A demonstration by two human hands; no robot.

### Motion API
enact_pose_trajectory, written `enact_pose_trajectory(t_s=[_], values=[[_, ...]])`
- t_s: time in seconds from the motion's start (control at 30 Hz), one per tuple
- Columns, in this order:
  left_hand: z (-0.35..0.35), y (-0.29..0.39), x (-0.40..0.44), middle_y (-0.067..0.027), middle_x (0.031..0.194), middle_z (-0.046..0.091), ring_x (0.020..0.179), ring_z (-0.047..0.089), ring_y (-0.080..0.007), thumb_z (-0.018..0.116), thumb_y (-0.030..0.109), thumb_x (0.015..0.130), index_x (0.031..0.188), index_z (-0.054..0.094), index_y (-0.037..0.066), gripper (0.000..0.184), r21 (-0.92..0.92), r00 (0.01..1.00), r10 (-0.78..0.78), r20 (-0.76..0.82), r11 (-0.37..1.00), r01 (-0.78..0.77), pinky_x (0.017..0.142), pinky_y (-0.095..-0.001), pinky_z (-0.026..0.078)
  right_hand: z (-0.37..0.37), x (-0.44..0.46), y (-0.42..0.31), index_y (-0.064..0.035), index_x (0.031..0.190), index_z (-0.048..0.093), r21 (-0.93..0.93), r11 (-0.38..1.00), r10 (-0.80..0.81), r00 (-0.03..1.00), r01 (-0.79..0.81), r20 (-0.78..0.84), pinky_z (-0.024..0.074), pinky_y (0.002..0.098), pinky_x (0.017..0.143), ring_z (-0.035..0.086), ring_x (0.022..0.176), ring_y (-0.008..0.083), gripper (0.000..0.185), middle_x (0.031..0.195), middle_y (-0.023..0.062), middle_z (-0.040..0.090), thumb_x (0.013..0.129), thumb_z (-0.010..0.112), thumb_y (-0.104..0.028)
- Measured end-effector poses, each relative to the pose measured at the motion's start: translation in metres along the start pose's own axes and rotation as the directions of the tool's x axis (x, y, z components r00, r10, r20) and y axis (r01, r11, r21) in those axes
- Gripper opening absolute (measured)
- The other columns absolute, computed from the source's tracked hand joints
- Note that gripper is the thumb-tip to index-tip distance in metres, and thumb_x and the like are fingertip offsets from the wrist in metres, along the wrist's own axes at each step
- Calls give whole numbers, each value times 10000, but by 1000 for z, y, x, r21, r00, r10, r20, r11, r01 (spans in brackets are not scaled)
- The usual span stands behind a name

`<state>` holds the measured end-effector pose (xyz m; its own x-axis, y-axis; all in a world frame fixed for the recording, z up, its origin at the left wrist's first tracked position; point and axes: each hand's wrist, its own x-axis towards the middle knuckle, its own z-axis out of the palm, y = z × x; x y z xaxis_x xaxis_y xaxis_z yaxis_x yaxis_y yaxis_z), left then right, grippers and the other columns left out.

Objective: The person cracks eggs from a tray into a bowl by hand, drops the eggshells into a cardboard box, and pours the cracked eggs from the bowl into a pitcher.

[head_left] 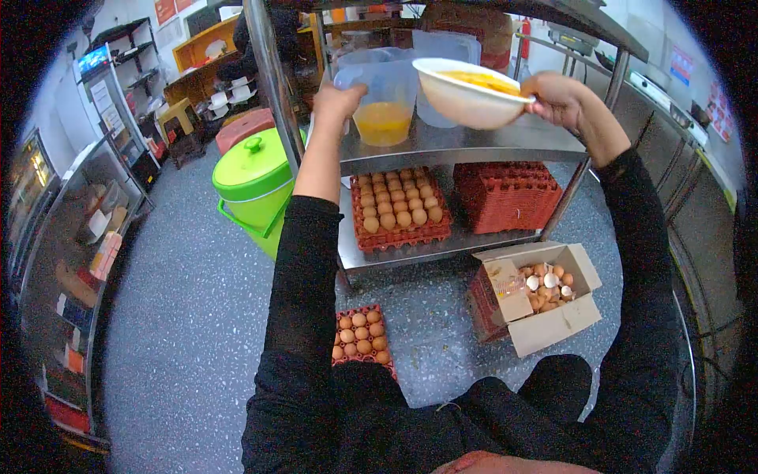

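On the steel table top [505,144], my left hand [341,101] grips the handle side of a clear plastic jug [384,88] that holds some yellow-orange liquid. My right hand [557,100] holds a white bowl [472,101] by its right rim. The bowl is raised beside the jug and tilted with its left rim higher; orange-yellow egg shows inside it. Behind the bowl stands a second clear plastic container [447,57]; its lower part is partly hidden.
Below are a tray of brown eggs [399,207] and stacked red trays [505,197]. On the floor are another egg tray [362,336], a cardboard box [537,320] with eggshells and a green lidded bucket [251,178]. A dark-clothed person [264,39] is at the back.
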<state>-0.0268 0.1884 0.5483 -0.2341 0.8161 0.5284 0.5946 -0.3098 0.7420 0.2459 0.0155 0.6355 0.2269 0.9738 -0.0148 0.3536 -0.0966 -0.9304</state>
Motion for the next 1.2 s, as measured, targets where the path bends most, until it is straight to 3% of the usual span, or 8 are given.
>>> enact_pose_trajectory(t_s=[0.17, 0.33, 0.5, 0.57, 0.73, 0.83, 1.0, 1.2], values=[[1, 11, -9, -109, 849, 590, 724, 556, -188, 612, 171, 658, 953, 541, 6, 345, -506, 992, -7, 129, 859, 72, 620, -313, 432, -11, 46, -35, 42, 836, 537, -33, 999, 1, 973, 7, 233, 421, 93, 353, 484, 397, 13, 203, 654, 82, 572, 808, 439, -133], [14, -12, 10, -57, 781, 566, 646, 510, -141, 580, 152, 663, 941, 540, 34, 305, -475, 995, 5, 97, 879, 42, 529, -275, 416, -14, 106, -70, 80, 860, 527, -297, 939, -96, 961, 173, 258, 435, 97, 382, 505, 439, 23, 248, 737, 140, 588, 826, 394, -126], [-8, -16, 12, -39, 769, 555, 652, 505, -136, 549, 156, 670, 954, 534, 49, 303, -414, 995, -5, 96, 909, 44, 517, -252, 414, -6, 167, -80, 129, 1015, 444, -60, 969, -190, 878, 239, 440, 457, 109, 423, 528, 509, 72, 309, 863, 186, 573, 840, 415, -124], [-17, -12, 5, -125, 877, 591, 817, 558, -209, 563, 173, 648, 931, 556, -1, 333, -477, 988, -31, 151, 873, 100, 723, -295, 413, 4, 181, -84, 137, 1047, 425, -89, 943, -261, 874, 322, 409, 466, 116, 436, 537, 556, 90, 339, 891, 194, 567, 845, 430, -135], [-17, -18, 8, -159, 916, 580, 858, 552, -247, 556, 166, 653, 929, 547, -9, 327, -427, 993, -13, 118, 902, 62, 745, -313, 412, 33, 183, -105, 123, 987, 483, -337, 872, -183, 874, 355, 449, 462, 125, 436, 532, 575, 80, 320, 875, 159, 581, 844, 452, -161], [-21, -10, 4, -194, 942, 565, 880, 551, -273, 559, 172, 648, 991, 501, -24, 399, -364, 989, -52, 139, 926, 100, 756, -327, 414, 38, 184, -101, 91, 936, 534, -654, 332, -390, 731, 679, 560, 438, 129, 433, 536, 555, 81, 335, 812, 101, 605, 846, 462, -224], [-23, -7, 0, -240, 990, 530, 935, 524, -333, 567, 211, 636, 1112, 396, 1, 548, -269, 998, 65, 8, 961, -60, 799, -357, 410, 31, 238, -94, 49, 838, 563, -639, 50, -421, 596, 768, 684, 456, 218, 472, 582, 587, 142, 456, 705, 57, 599, 826, 450, -393], [-13, -17, 7, -198, 1052, 513, 953, 513, -276, 505, 99, 672, 1201, 353, 37, 553, -229, 993, 115, 27, 968, -106, 814, -320, 393, 37, 242, -89, 40, 806, 557, -556, 159, -444, 562, 816, 698, 466, 242, 469, 589, 596, 139, 479, 632, 44, 550, 813, 454, -427]])
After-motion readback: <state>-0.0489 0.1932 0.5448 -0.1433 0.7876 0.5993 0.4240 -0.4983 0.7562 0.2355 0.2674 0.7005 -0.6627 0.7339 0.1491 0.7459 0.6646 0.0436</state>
